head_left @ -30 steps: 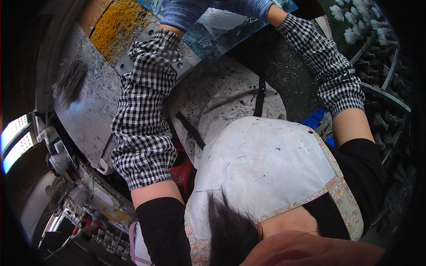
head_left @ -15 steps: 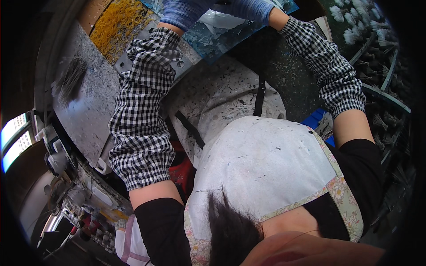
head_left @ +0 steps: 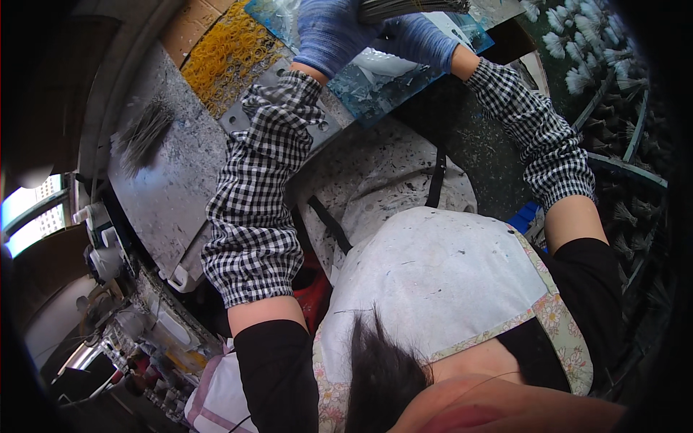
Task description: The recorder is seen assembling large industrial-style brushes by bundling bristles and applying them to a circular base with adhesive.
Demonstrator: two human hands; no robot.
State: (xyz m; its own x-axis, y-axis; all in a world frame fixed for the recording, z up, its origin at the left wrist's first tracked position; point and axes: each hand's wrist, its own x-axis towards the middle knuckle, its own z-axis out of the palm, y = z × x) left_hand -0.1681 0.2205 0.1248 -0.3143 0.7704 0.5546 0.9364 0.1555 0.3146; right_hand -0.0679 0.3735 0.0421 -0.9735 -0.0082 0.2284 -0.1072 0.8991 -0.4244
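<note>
At the top edge, both my hands wear blue knit gloves and meet around a bundle of thin grey wires. My left hand is closed on the bundle's left end. Just below the bundle, my right hand is against it with its fingers bent inward; the fingertips are partly hidden. The bundle points right, and its upper side is cut off by the picture's edge. Beneath the hands lies a blue sheet with clear, crinkled plastic on it.
A heap of yellow rubber bands lies left of my hands. Another wire bundle rests on the spattered metal table. Racks with brush-like tufts stand at right. Another person's white garment shows at lower left.
My hands have come lower into view, and the wire bundle now shows between them. The whole scene has shifted slightly right and down.
</note>
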